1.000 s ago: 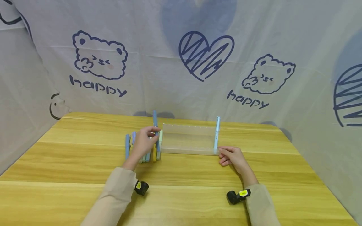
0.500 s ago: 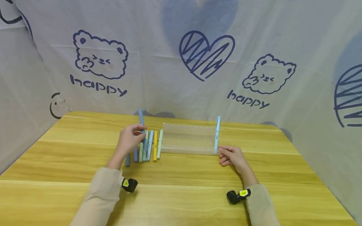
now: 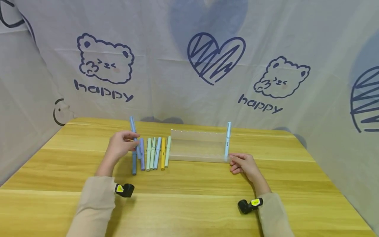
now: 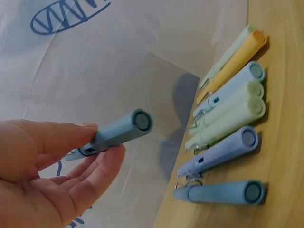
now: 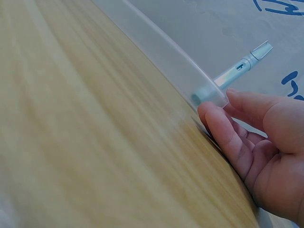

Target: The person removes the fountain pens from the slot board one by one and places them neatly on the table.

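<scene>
Between thumb and fingers, my left hand [image 3: 118, 144] pinches a grey-blue capped pen [image 4: 118, 130]. It is raised off the table, its cap end pointing up. Beneath and beside it lies a row of pens: another grey-blue one [image 3: 134, 164], a purple one [image 3: 142, 154], pale green ones [image 4: 232, 121], a light blue one [image 4: 232, 88] and a yellow one [image 3: 163, 154]. My right hand [image 3: 245, 164] pinches the right end of a clear plastic pen stand [image 3: 198, 144]. In that end a light blue pen [image 5: 237, 69] stands upright, leaning back slightly.
The wooden table [image 3: 189, 197] runs back to a pale curtain [image 3: 165, 82] printed with bears and hearts. The stand is see-through, close to the table's back edge. The rightmost pale green pen [image 3: 167, 151] lies against its left end.
My left hand has carried the grey-blue pen leftward, from beside the stand to above the left end of the row. The right hand and the stand have stayed put.
</scene>
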Demonstrator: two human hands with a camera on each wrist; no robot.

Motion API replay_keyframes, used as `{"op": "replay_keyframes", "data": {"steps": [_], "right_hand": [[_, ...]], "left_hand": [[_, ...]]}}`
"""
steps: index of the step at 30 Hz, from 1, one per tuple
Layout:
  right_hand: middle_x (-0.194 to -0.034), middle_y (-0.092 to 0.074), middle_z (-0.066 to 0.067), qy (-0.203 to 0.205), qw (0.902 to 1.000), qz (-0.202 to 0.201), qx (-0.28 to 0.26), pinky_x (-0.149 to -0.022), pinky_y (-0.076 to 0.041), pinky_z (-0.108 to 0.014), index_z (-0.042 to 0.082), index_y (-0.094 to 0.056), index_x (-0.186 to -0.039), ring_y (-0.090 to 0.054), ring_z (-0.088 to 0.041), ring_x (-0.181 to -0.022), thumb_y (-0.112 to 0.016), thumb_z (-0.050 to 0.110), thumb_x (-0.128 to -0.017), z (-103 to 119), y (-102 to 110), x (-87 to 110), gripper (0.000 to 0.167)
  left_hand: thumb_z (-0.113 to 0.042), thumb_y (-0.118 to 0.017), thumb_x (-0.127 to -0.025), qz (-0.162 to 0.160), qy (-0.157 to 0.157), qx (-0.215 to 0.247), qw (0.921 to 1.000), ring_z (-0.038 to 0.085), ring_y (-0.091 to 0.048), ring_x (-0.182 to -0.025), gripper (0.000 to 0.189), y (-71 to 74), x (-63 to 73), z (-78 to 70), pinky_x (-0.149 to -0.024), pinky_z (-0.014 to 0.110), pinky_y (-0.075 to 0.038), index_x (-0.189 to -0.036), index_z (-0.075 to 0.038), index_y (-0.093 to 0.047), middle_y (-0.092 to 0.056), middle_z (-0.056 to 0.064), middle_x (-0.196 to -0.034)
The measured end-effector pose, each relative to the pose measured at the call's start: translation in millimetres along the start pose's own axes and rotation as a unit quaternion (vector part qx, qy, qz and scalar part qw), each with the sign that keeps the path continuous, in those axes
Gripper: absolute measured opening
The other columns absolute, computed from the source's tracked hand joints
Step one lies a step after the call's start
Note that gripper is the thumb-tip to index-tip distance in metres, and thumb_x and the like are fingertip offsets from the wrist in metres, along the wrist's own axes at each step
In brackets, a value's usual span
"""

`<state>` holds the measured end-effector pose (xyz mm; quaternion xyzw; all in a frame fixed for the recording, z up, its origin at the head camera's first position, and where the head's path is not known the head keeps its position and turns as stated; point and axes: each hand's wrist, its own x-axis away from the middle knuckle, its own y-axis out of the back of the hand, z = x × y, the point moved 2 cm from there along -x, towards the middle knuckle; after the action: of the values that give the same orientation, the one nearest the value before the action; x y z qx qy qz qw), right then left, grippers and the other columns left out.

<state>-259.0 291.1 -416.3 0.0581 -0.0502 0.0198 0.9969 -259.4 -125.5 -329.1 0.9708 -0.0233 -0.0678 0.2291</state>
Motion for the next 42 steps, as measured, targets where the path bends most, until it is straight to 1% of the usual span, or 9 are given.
{"op": "replay_keyframes", "data": {"steps": [4,6,11,16,18,24,26,35,42], "right_hand": [[-0.069,-0.057,-0.006,0.000,1.0000,0.001,-0.001,-0.049,-0.052,-0.026,-0.017,-0.047,-0.116,-0.059,-0.013,-0.051,-0.053,0.012,-0.090,0,0,0.1,0.039],[-0.069,-0.057,-0.006,-0.001,1.0000,0.000,0.000,-0.049,-0.052,-0.026,-0.017,-0.047,-0.116,-0.059,-0.013,-0.051,-0.053,0.012,-0.090,0,0,0.2,0.039],[-0.069,-0.057,-0.006,0.000,1.0000,-0.001,0.000,-0.049,-0.052,-0.026,-0.017,-0.047,-0.116,-0.059,-0.013,-0.051,-0.053,0.012,-0.090,0,0,0.4,0.039],[-0.069,-0.057,-0.006,0.000,1.0000,-0.001,0.001,-0.049,-0.052,-0.026,-0.017,-0.048,-0.116,-0.059,-0.013,-0.051,-0.053,0.012,-0.090,-1,0,-0.2,0.039],[-0.069,-0.057,-0.006,0.001,1.0000,-0.001,0.001,-0.049,-0.052,-0.026,-0.017,-0.048,-0.116,-0.059,-0.013,-0.051,-0.053,0.012,-0.090,-2,1,-0.4,0.039],[-0.069,-0.057,-0.006,0.003,1.0000,-0.001,-0.001,-0.049,-0.052,-0.026,-0.017,-0.048,-0.116,-0.059,-0.013,-0.051,-0.054,0.012,-0.090,-2,0,-0.3,0.039],[-0.069,-0.057,-0.006,0.004,1.0000,0.000,-0.002,-0.049,-0.052,-0.026,-0.017,-0.048,-0.116,-0.059,-0.013,-0.051,-0.054,0.012,-0.090,-2,0,-0.2,0.039],[-0.068,-0.057,-0.006,0.007,0.9999,0.005,-0.005,-0.049,-0.052,-0.025,-0.018,-0.047,-0.116,-0.059,-0.013,-0.051,-0.053,0.011,-0.090,-2,0,0.0,0.039],[-0.069,-0.057,-0.007,0.004,1.0000,0.001,-0.002,-0.049,-0.052,-0.026,-0.018,-0.047,-0.116,-0.059,-0.013,-0.051,-0.053,0.012,-0.090,-2,0,-0.1,0.040]], "left_hand": [[0.004,-0.056,-0.083,0.025,0.025,0.015,0.9993,0.028,-0.059,-0.081,0.029,3.8,1.0,4.5,-0.069,0.036,-0.053,-0.110,0.015,-0.052,-0.054,0.025,-0.100],[0.005,-0.056,-0.083,0.036,0.045,0.019,0.9981,0.023,-0.058,-0.078,0.029,4.8,1.0,8.5,-0.070,0.037,-0.052,-0.110,0.015,-0.052,-0.055,0.023,-0.098],[0.006,-0.055,-0.083,0.060,0.088,0.019,0.9941,0.015,-0.057,-0.071,0.027,5.5,0.1,19.4,-0.071,0.038,-0.052,-0.109,0.015,-0.052,-0.055,0.023,-0.098],[0.005,-0.055,-0.083,0.080,0.115,0.017,0.9900,0.016,-0.057,-0.068,0.026,3.7,-0.3,28.9,-0.068,0.035,-0.052,-0.106,0.015,-0.052,-0.057,0.018,-0.092],[0.006,-0.055,-0.082,0.085,0.123,0.024,0.9884,0.017,-0.057,-0.068,0.025,2.6,-0.4,32.5,-0.067,0.034,-0.052,-0.106,0.015,-0.051,-0.057,0.017,-0.090],[0.009,-0.053,-0.082,0.101,0.137,0.038,0.9846,0.019,-0.057,-0.070,0.025,-0.8,-0.6,39.6,-0.068,0.035,-0.052,-0.106,0.016,-0.050,-0.055,0.022,-0.095],[0.009,-0.053,-0.083,0.105,0.140,0.038,0.9839,0.018,-0.056,-0.069,0.025,-1.8,-0.5,41.3,-0.067,0.034,-0.052,-0.106,0.017,-0.050,-0.055,0.022,-0.095],[0.010,-0.055,-0.081,0.098,0.160,0.046,0.9812,0.018,-0.055,-0.063,0.025,-3.4,0.5,46.6,-0.061,0.033,-0.053,-0.104,0.016,-0.049,-0.053,0.014,-0.081],[0.006,-0.057,-0.082,0.090,0.172,0.014,0.9810,0.017,-0.055,-0.062,0.026,-2.5,-0.7,49.4,-0.058,0.031,-0.053,-0.105,0.013,-0.049,-0.052,0.013,-0.077]]}}
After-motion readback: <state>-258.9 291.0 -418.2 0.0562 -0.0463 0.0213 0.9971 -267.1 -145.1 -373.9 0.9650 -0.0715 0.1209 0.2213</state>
